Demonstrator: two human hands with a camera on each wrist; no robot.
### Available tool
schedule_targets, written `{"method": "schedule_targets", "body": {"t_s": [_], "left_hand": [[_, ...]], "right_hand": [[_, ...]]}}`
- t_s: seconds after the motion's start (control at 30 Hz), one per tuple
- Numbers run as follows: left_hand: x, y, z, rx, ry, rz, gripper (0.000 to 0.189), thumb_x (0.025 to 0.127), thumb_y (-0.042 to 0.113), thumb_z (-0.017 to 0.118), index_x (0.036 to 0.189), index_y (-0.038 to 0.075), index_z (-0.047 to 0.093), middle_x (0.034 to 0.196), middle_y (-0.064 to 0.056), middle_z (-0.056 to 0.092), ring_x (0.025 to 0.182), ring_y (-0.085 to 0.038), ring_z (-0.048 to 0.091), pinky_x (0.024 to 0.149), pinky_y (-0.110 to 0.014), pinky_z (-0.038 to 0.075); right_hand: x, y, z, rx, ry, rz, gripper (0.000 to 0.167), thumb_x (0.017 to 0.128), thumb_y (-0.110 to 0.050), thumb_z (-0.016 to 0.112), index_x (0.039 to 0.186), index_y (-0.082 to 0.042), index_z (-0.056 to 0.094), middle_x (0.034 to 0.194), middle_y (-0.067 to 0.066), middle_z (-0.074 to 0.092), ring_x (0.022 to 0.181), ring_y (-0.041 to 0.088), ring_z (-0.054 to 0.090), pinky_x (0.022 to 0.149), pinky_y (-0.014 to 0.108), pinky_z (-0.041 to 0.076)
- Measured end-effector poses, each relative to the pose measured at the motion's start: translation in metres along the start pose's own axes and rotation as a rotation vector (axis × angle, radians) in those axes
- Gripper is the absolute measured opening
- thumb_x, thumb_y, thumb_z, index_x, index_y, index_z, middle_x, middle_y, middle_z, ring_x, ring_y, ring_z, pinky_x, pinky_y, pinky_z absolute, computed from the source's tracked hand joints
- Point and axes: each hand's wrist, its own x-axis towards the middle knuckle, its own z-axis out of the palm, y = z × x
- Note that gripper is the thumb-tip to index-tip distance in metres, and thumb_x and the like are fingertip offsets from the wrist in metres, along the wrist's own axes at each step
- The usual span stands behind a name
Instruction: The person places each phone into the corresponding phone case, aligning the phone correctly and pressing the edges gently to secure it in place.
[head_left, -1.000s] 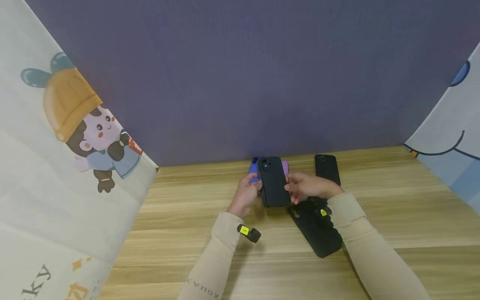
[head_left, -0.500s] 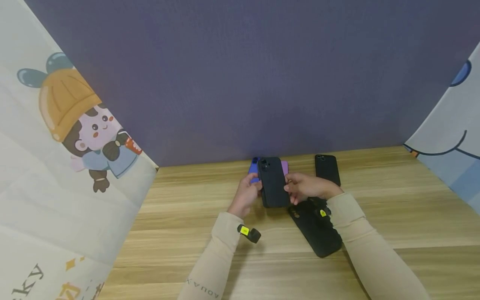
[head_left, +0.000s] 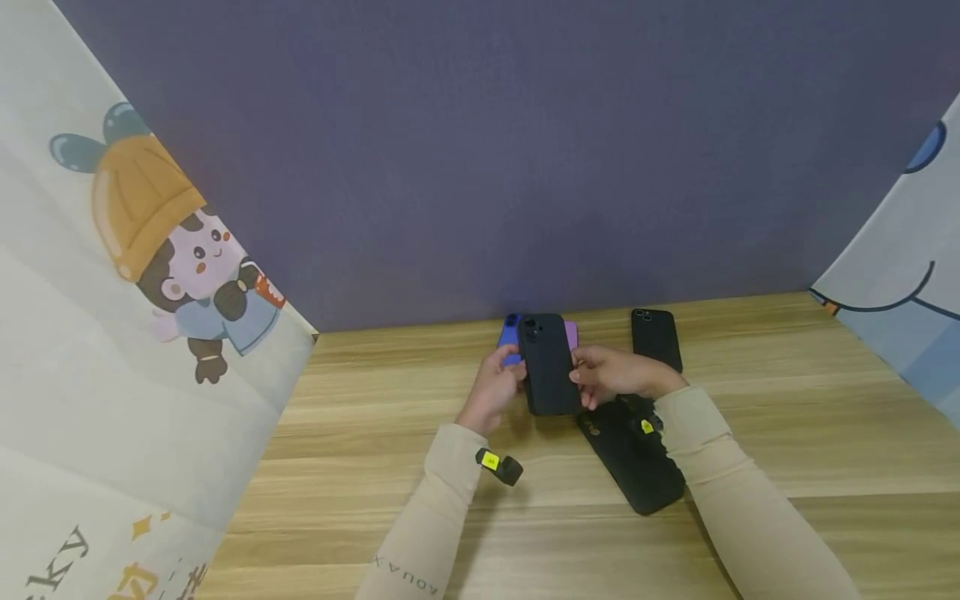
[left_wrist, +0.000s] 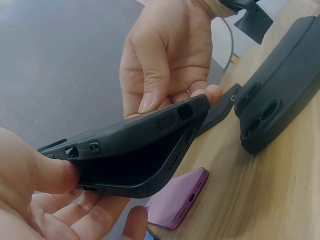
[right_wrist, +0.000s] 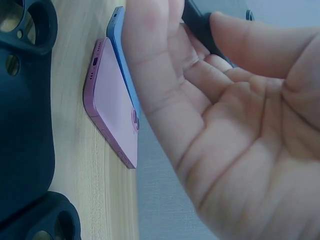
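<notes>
Honestly, barely anything has changed over the last second: both hands are in the same spot with the same black pair between them, raised in front of the blue phone [head_left: 508,335] and the purple phone [right_wrist: 117,100]. The only shift I catch is the cartoon print [head_left: 206,250] on the side cloth, a hair further right in the head view than half a second ago.

Pose-wise, both forearms reach in from the near side. The left hand [head_left: 491,390] grips the left edge, fingers under the lower black case [left_wrist: 150,186] and thumb at the side by the gap. The right hand [head_left: 618,372] comes across from the other side and pinches the right edge, thumb laid on the upper black case [left_wrist: 130,125]; can't tell if its fingers catch both. The two cases gape at the port end like a clam (they look like cases to me, anyway) and meet toward the other end.

On the wooden table [head_left: 360,467], a big black case [head_left: 633,467] lies partly under the right wrist, and a smaller black one [head_left: 655,335] sits behind that forearm.
</notes>
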Motion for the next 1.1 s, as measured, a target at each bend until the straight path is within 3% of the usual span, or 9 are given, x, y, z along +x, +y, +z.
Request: {"method": "schedule_targets", "body": {"t_s": [0.6, 0.8, 1.1], "left_hand": [[-0.0032, 0.0024, 0.0008, 0.006, -0.009, 0.01, 0.033, 0.099, -0.004, 0.048, 0.131, 0.003, 0.057, 0.103, -0.009, 0.072, 0.085, -0.013, 0.064, 0.08, -0.027, 0.052], [-0.0034, 0.0035, 0.0008, -0.004, -0.015, -0.008, 0.031, 0.1, -0.002, 0.05, 0.128, 0.005, 0.058, 0.097, -0.005, 0.071, 0.082, -0.013, 0.065, 0.084, -0.033, 0.055], [-0.0023, 0.0046, 0.0014, -0.033, -0.027, -0.03, 0.032, 0.101, 0.0, 0.052, 0.132, 0.004, 0.057, 0.101, -0.011, 0.075, 0.078, -0.014, 0.068, 0.088, -0.039, 0.057]], "right_hand": [[-0.0001, 0.0, 0.0003, -0.011, 0.01, 0.019, 0.016, 0.109, -0.008, 0.044, 0.095, -0.001, 0.041, 0.079, 0.013, 0.063, 0.07, 0.021, 0.066, 0.072, 0.043, 0.061], [0.0008, 0.0007, 0.0001, -0.027, 0.018, 0.025, 0.015, 0.109, -0.008, 0.043, 0.095, -0.002, 0.041, 0.078, 0.013, 0.063, 0.069, 0.021, 0.066, 0.071, 0.042, 0.061], [0.0013, 0.0013, -0.0002, -0.056, 0.026, 0.027, 0.013, 0.109, -0.008, 0.043, 0.097, -0.001, 0.043, 0.077, 0.011, 0.063, 0.068, 0.021, 0.065, 0.071, 0.044, 0.061]]}}
